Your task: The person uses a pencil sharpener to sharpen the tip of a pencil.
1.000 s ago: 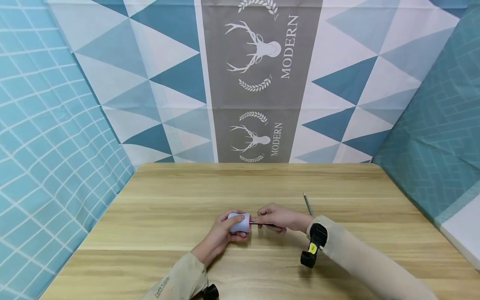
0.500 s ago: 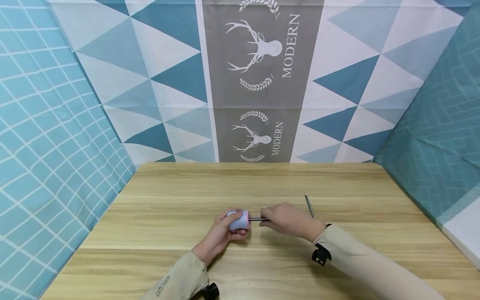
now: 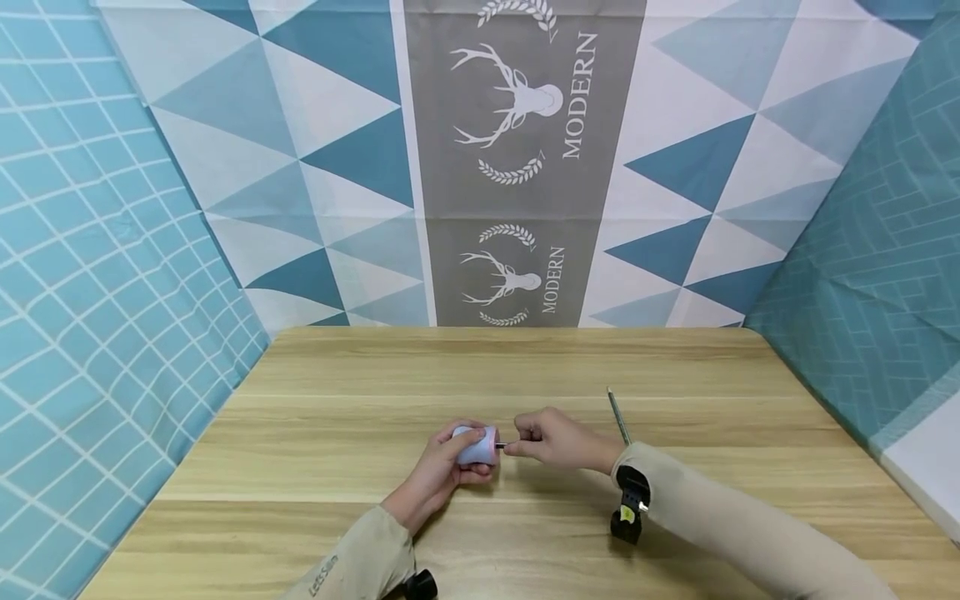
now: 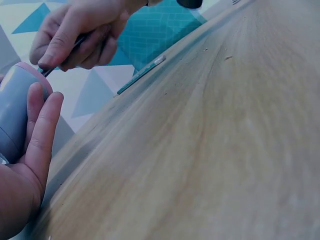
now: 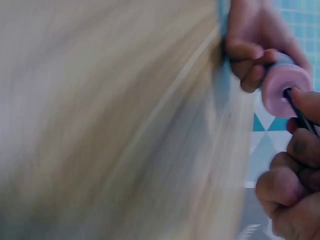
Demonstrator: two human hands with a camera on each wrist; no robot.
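Evidently to steady it, the left hand (image 3: 442,468) curls around the blue-and-pink pencil sharpener (image 3: 474,447), held sideways over the table (image 3: 525,550) with its pink end uncovered. The right hand (image 3: 562,442) pinches a dark pencil (image 5: 301,117) at the central hole, presumably for alignment. A green pencil (image 3: 617,412) lies apart, beyond the right wrist.

Beige sleeves (image 3: 735,510), dark lettering (image 3: 322,575) on left one, black wrist cameras (image 3: 626,531), yellow sticker (image 3: 627,514)

It looks like a sheeted-off table booth, room type unclear: a wood-grain table (image 3: 450,367) between a blue checked sheet (image 3: 112,275) left, a teal sheet (image 3: 885,233) right and a deer-print sheet (image 3: 517,183) far.
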